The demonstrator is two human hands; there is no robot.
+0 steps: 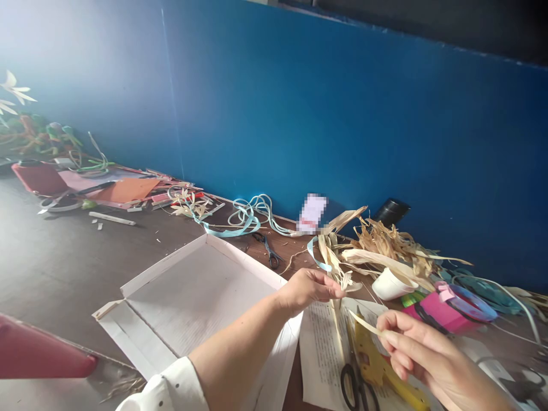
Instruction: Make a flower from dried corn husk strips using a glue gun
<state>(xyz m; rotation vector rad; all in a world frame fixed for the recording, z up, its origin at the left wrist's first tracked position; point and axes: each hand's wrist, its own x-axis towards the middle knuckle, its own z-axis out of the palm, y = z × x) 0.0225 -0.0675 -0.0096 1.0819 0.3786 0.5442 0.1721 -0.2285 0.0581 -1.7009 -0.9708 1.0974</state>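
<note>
My left hand (309, 289) pinches a bunch of dried husk strips (338, 268) held above a printed paper sheet (322, 348). My right hand (422, 348) is closed on one thin pale husk strip (363, 321) that points toward the bunch. Below my hands lie black-handled scissors (354, 383) and a yellow glue gun (373, 361). A white sleeve covers my left forearm near the bottom edge.
An open white cardboard box (188, 297) lies flat at the centre. A heap of dried husks (394, 248), a white cup (389, 284), a pink box (440, 311), small scissors (269, 250), pale blue ribbon (246, 220) and coloured paper (124, 189) line the blue wall. A red object (38, 351) sits bottom left.
</note>
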